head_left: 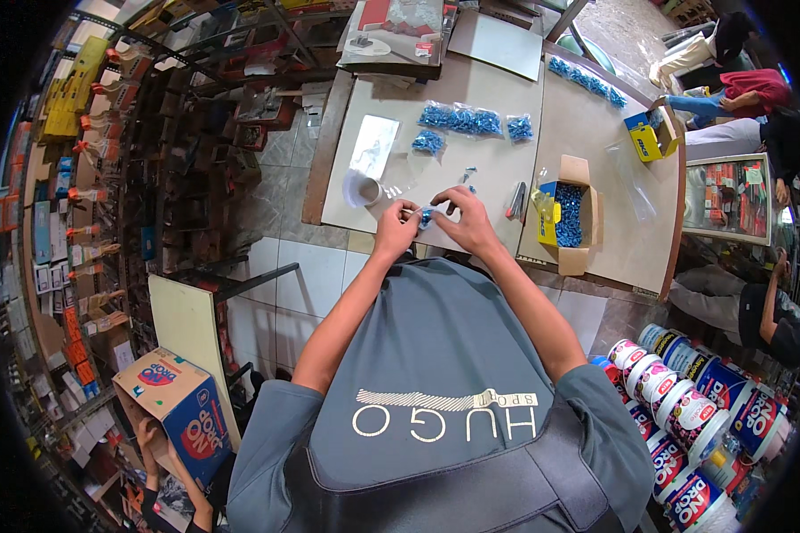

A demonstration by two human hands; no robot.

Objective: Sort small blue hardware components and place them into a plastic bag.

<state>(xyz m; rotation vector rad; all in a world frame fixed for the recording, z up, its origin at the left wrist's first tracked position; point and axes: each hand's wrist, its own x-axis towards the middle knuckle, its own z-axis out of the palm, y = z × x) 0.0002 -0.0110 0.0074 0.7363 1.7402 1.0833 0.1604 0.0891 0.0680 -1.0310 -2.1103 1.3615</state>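
Note:
Near the front edge of the table (pixel 344 222), a small clear plastic bag (pixel 426 218) with blue pieces in it is between my hands. The fingers of my left hand (pixel 396 229) pinch its left side. On its other side my right hand (pixel 468 222) grips the top with bent thumb and fingers. A few loose blue pieces (pixel 469 174) lie just beyond. Left of my hands stands a whitish roll (pixel 362 190), with a flat clear plastic sheet (pixel 375 147) behind it. To the right lies a stapler-like tool (pixel 516 202), beside an open carton (pixel 574 174) full of small blue pieces.
Filled bags of blue pieces (pixel 460 118) lie in a row farther back, with another row (pixel 587 80) at the far right. A yellow-blue box (pixel 654 133) stands at the right edge. Paint buckets (pixel 684 417) are stacked lower right. At lower left, another person's hands hold a carton (pixel 173 404).

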